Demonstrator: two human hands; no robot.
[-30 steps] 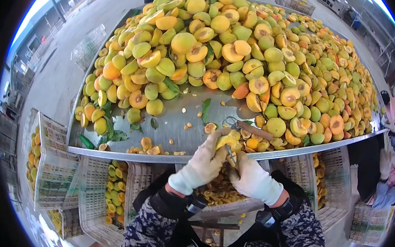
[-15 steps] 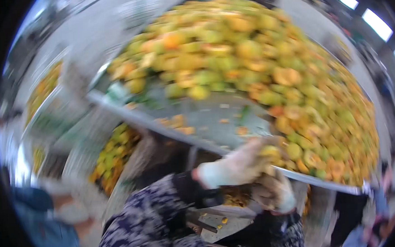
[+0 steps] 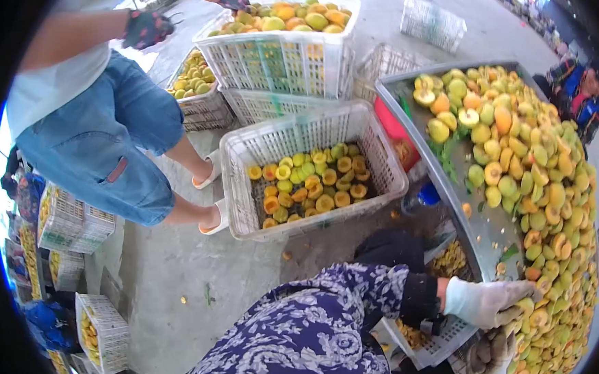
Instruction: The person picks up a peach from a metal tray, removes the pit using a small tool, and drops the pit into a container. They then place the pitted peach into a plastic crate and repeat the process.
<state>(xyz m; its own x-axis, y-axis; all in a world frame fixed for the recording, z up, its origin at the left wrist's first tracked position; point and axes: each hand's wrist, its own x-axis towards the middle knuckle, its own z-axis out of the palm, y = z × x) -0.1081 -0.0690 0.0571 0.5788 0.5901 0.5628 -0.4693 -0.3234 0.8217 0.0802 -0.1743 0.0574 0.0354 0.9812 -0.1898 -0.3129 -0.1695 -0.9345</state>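
Observation:
My left hand (image 3: 492, 303), in a pale, stained glove, is at the near edge of the metal tray (image 3: 468, 235). Its fingers are closed on a yellow apricot (image 3: 525, 305). Just below it, my right hand (image 3: 489, 355) wears a darkly soiled glove. Its fingers look curled, and whatever they hold is hidden. Beside both hands lies a large heap of green-yellow apricots (image 3: 547, 199), many of them split in half. Under my left forearm stands a small grey basket (image 3: 436, 350) with orange-brown bits in it.
A white crate (image 3: 315, 224) holding apricot halves stands on the floor left of the tray. Behind it, a full crate (image 3: 274, 58) sits on another. A person in denim shorts (image 3: 114, 130) stands at left, gloved hands near that crate. More filled crates (image 3: 103, 333) line the far left.
My view has swung left and sharpened, bringing the floor crates and the standing person into sight. The tray and my hands now appear farther right. Both hands remain close together at the tray's edge.

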